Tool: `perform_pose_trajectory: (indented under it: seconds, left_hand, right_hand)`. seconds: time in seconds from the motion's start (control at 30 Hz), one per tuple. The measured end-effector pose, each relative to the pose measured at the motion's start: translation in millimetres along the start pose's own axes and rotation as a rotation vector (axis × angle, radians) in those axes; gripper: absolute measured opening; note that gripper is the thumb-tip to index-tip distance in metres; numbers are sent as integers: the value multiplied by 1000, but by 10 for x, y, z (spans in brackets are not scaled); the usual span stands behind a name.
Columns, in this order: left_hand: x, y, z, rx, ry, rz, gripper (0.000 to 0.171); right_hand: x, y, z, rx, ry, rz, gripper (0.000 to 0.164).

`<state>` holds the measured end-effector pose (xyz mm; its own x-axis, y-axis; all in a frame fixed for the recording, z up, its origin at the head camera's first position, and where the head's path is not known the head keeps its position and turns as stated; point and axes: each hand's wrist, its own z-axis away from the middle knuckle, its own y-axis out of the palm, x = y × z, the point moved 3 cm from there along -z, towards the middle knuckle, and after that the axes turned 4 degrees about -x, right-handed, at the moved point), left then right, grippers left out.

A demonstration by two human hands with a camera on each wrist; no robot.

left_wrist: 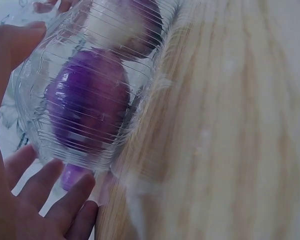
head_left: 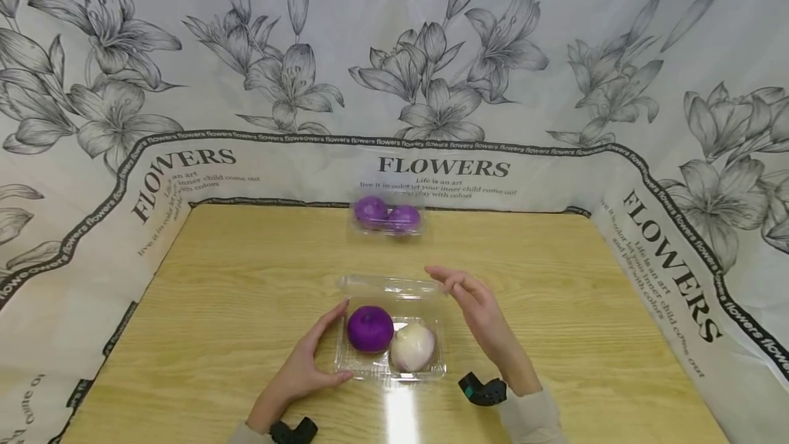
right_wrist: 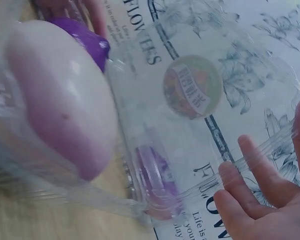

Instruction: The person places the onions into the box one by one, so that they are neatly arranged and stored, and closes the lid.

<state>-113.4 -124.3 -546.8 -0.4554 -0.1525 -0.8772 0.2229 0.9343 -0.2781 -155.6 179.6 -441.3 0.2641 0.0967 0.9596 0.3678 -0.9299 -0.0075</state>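
A clear plastic clamshell box (head_left: 391, 372) lies on the table with its lid (head_left: 388, 286) raised at the back. Inside it sit a deep purple onion (head_left: 370, 329) on the left and a whitish onion (head_left: 413, 347), pinkish-purple in parts, on the right. My left hand (head_left: 305, 362) holds the box's left side, thumb at the front corner and fingers at the back corner. At the lid's right end is my right hand (head_left: 483, 317), fingers extended and spread; in the right wrist view its fingers (right_wrist: 262, 185) lie along the lid's edge. A round label (right_wrist: 193, 87) shows on the lid.
Near the table's back edge stands a second clear box with two purple onions (head_left: 387, 216) inside. White cloth (head_left: 444, 101) printed with flowers walls the back and sides of the wooden table (head_left: 246, 273). Black wrist mounts (head_left: 483, 389) sit on both wrists.
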Motion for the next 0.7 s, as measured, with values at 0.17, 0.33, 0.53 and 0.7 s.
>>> perform_pose_trajectory:
  seconds: [0.17,0.33,0.53,0.7]
  left_hand:
    - [9,-18,9,-27,-58,-36,101]
    - [-1,-25,39,-34,-110,-84,104]
    - [-4,-1,38,-38,-84,-30,108]
    - [-1,-33,54,-35,-60,-3,107]
  right_hand:
    - [-59,56,191,15,11,50,6]
    - [-160,100,361,52,29,-3,34]
    - [-355,65,499,124,131,-3,100]
    - [-521,56,542,171,217,-47,106]
